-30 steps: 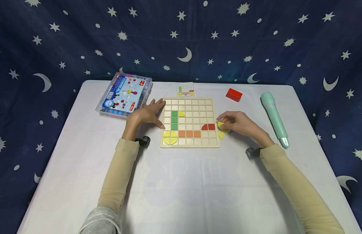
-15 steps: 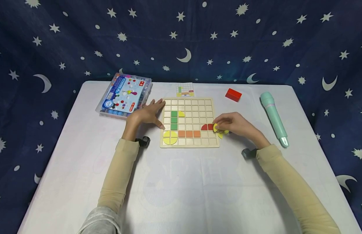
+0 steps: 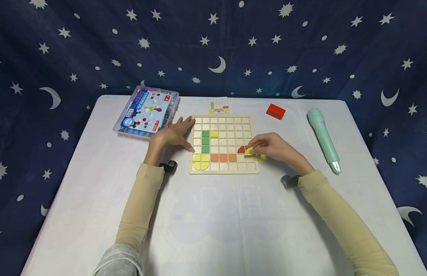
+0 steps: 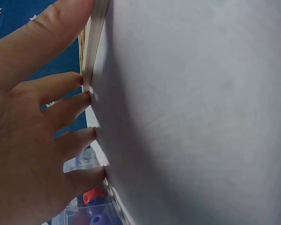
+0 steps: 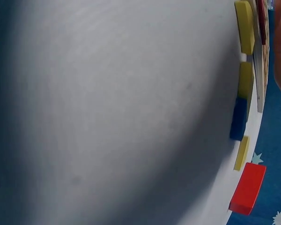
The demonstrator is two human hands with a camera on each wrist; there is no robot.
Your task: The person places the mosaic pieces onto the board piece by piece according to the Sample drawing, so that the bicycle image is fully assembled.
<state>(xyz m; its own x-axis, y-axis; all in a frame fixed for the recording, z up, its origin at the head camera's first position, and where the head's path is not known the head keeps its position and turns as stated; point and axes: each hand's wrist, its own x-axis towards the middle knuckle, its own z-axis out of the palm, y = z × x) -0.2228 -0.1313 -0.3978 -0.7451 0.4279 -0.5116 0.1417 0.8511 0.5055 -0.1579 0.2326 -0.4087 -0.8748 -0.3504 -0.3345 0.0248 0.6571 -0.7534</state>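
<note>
A wooden grid board (image 3: 223, 170) lies mid-table, with green squares (image 3: 205, 142), orange squares (image 3: 223, 157), yellow quarter-circle pieces (image 3: 201, 162) and a red rounded piece (image 3: 241, 150) in its cells. My left hand (image 3: 173, 134) is spread along the board's left edge, thumb at the lower corner and straight fingertips on the table beside it. My right hand (image 3: 272, 145) pinches a yellow rounded piece (image 3: 248, 151) over the board's right side, hiding most of the red square there. Loose yellow pieces (image 5: 245, 28) and a blue piece (image 5: 238, 119) lie beside the board.
A pattern card (image 3: 218, 105) lies behind the board. To the left is a clear plastic case of beads (image 3: 148, 111). A red block (image 3: 275, 111) and a mint-green microphone (image 3: 323, 140) lie to the right on the white-covered table (image 3: 213, 230).
My right hand has moved left from the loose pieces to over the board's right columns, carrying the yellow piece. My left hand has stayed at the board's edge.
</note>
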